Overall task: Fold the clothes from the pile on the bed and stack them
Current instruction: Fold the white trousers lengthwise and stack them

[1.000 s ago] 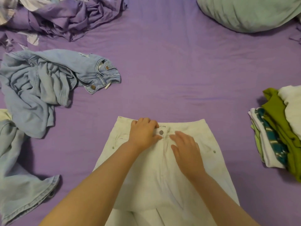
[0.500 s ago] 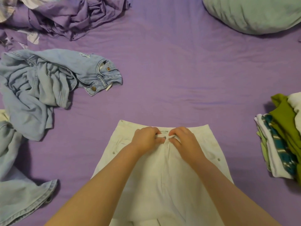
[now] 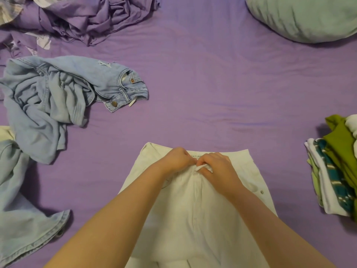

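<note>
White trousers (image 3: 197, 219) lie flat on the purple bed sheet (image 3: 212, 89) in front of me, waistband away from me. My left hand (image 3: 176, 161) and my right hand (image 3: 216, 167) meet at the middle of the waistband, fingers curled, pinching the cloth at the button fly. A crumpled pile of light blue jeans (image 3: 58, 97) lies to the left. More pale denim (image 3: 21, 206) spreads at the lower left. A folded stack (image 3: 336, 171) of green, white and teal striped clothes sits at the right edge.
A bunched purple and white bedding heap (image 3: 77, 18) lies at the far left. A pale green pillow (image 3: 305, 16) rests at the far right. Bare sheet stretches between the trousers and the pillow.
My right hand went from lying flat beside the fly to pinching the waistband next to my left hand. Both hands have drawn together at the button, bunching the cloth there.
</note>
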Available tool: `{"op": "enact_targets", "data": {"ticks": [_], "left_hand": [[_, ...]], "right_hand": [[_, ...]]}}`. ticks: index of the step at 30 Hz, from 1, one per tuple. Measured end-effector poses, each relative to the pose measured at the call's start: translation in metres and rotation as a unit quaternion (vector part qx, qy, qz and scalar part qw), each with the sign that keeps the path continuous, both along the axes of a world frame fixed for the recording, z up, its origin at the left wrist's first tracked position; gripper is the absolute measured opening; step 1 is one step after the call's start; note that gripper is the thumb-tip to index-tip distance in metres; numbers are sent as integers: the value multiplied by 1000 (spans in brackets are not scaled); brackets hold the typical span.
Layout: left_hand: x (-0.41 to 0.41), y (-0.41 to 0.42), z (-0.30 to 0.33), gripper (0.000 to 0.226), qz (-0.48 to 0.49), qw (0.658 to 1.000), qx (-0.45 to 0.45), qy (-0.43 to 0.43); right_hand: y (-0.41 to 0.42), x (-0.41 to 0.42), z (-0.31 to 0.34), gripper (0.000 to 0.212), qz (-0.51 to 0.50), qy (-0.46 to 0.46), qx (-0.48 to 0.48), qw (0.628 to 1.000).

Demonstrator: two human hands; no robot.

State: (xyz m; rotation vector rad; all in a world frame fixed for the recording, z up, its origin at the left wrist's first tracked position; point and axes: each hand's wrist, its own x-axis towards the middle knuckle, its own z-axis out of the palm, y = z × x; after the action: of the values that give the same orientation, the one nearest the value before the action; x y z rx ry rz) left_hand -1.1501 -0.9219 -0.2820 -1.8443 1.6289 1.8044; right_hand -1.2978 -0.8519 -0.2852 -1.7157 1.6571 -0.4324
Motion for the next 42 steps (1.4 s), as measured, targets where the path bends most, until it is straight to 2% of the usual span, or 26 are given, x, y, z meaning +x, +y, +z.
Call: {"op": "enact_targets", "data": {"ticks": [5,9,11,13,15,18,21,26,31,36,38,39,40,42], "left_hand": [[-3,1,0,15,-29,999,-34,-14],[8,10,5,21,9,997,2,76],[13,17,8,26,-2,996,-21,83],[15,21,7,29,-11,994,-76,83],[15,20,4,26,10,991,-93,98],[13,21,3,27,29,990,-85,108],[12,22,4,27,45,988,-53,137],[19,20,9,24,48,981,13,189],[16,20,6,21,34,986,14,161],[17,12,9,21,-40,991,6,130],[19,11,7,25,-107,990,-48,77],[20,11,3,29,-163,980,-116,13],[22,13,0,34,-203,959,-189,-53],[29,18,-4,45,-193,927,-299,-121]], "right_hand": [[-3,-2,1,4,-1,-2,16,1000],[-6,-6,4,12,-26,-8,17,999],[-7,-7,3,14,-28,-7,40,999],[-8,-8,4,15,-41,-50,80,995],[-8,-9,6,20,-57,-103,123,985],[-7,-12,7,25,-56,-106,146,982],[-7,-13,8,22,-66,-108,134,983],[-11,-21,17,16,-88,-216,159,959],[-18,-23,19,11,-89,-210,178,957],[-15,-7,9,14,-165,-206,178,948],[-12,-6,3,14,-134,-98,118,979],[-10,-9,-1,17,-110,-16,70,991],[-8,-14,-3,25,-90,58,25,994],[-1,-25,-10,48,-65,171,-4,983]]}}
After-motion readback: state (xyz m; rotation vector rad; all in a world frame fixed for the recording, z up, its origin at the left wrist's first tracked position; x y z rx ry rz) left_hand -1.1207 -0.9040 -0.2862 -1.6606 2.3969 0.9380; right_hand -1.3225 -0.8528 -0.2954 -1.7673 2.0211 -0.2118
